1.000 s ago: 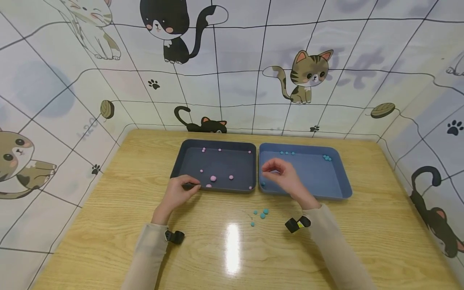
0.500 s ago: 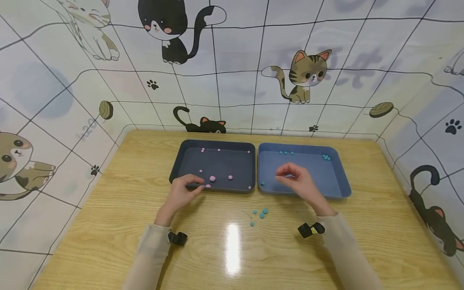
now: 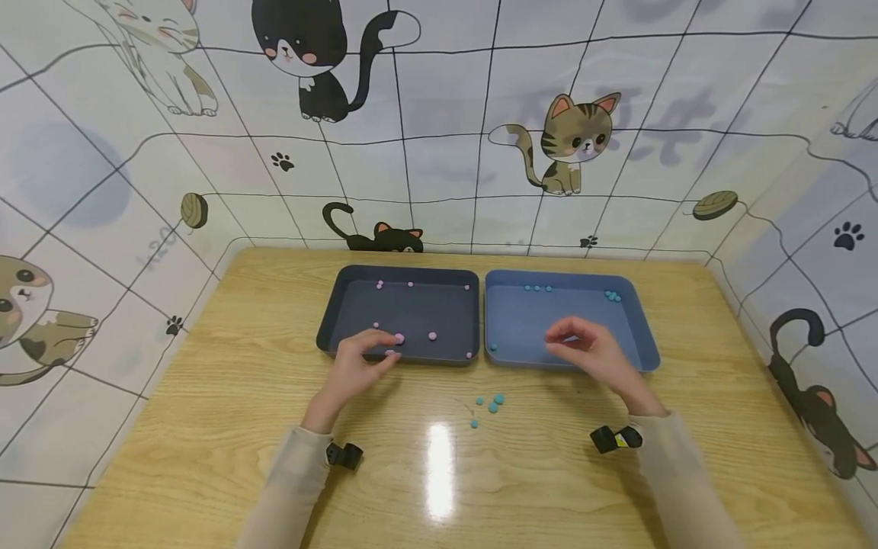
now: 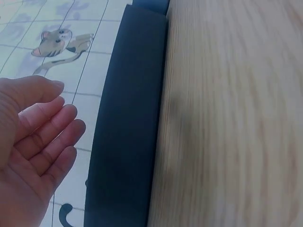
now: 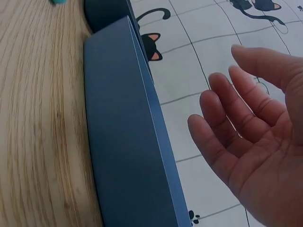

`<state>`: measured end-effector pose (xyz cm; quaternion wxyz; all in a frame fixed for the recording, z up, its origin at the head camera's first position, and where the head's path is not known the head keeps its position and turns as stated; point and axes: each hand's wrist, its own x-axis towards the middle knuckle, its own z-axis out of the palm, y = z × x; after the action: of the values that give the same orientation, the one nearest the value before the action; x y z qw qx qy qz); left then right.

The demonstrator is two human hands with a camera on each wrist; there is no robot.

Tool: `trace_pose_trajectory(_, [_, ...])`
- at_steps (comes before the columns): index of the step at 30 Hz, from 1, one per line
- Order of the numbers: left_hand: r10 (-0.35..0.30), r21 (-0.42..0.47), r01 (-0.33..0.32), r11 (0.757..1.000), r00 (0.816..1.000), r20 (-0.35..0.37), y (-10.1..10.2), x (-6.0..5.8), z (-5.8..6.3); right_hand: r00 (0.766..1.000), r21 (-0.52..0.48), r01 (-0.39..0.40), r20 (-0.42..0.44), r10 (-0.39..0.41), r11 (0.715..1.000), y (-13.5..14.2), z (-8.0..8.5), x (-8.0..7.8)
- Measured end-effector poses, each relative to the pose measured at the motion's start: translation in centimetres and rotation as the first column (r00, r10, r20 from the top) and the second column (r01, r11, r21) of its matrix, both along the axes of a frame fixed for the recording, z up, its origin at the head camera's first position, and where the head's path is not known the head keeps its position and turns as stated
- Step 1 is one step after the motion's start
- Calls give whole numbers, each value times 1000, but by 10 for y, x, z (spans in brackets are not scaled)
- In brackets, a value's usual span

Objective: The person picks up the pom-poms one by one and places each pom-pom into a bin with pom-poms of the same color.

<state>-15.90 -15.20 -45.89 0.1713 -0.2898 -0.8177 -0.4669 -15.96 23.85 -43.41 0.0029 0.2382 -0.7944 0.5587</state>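
Note:
My left hand [image 3: 355, 367] hovers over the near left edge of a dark tray [image 3: 411, 356]; in the left wrist view its loosely curved fingers hold nothing, the thumb apart from them. Small pink balls [image 3: 432, 336] lie scattered in that tray, one larger pink ball [image 3: 401, 338] right at the fingertips. My right hand [image 3: 598, 358] hangs over the near side of a blue tray [image 3: 514, 328]. In the right wrist view the fingers are bent softly around bare air. Teal balls [image 3: 613, 296] sit in the blue tray, in a back row, a right cluster and at the near left corner.
On the wooden table [image 3: 521, 488], in front of the trays, lie several loose teal balls [image 3: 493, 408]. The two trays stand side by side, a narrow gap between them. Behind the table rises a wall [image 3: 446, 183] covered in cat drawings.
The right hand has moved to the right across the blue tray, away from its left side. The left hand has shifted slightly right, its thumb and forefinger spreading apart. The balls appear to stay put.

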Motion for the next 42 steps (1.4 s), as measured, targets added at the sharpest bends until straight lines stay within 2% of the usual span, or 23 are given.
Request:
trace_pose_trajectory(6, [-27,-13,27,1000,1000,-10,10,3,2,1000,20,13,-19,-13,1000,17,-2,5])
trace_pose_trajectory(12, [-42,10,43,999,999,-16,23,8,5,999,109,34,-11,-33,993,32,-2,12])
trace_pose_trajectory(16, [-69,28,69,997,997,-20,34,12,7,999,158,14,-32,-9,987,41,-5,14])
trace_pose_trajectory(22, [-128,28,128,991,992,-5,49,17,5,999,173,-10,-35,16,985,58,-9,15])
trace_pose_trajectory(31, [-254,16,254,967,963,93,69,28,0,1000,215,9,-12,-7,977,78,-14,17])
trace_pose_trajectory(42, [-333,-75,347,935,929,161,87,39,-3,1000,258,2,8,-4,966,84,-16,14])
